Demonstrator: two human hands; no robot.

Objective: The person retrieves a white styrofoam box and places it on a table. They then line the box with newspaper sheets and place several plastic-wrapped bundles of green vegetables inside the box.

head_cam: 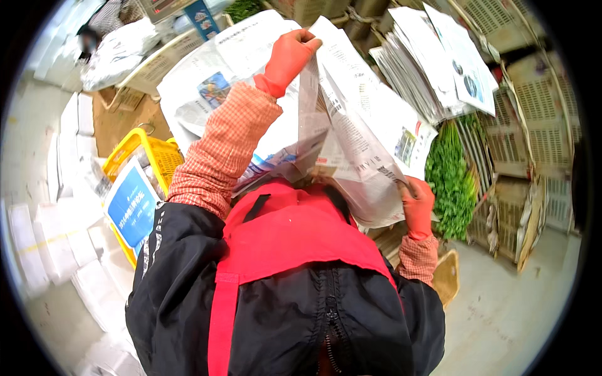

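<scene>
A large newspaper sheet is spread in front of my body, creased and folded down the middle. At its far edge, my left hand in an orange-red rubber glove pinches the paper between thumb and fingers. My right hand, gloved the same way, grips the near right corner of the sheet. More newspaper lies flat to the left, beneath my left forearm. The surface under the paper is mostly hidden.
Right of the sheet rise a stack of folded newspapers and bunches of leafy greens. Plastic crates line the right side. A yellow plastic basket sits at left, near white boxes on the floor.
</scene>
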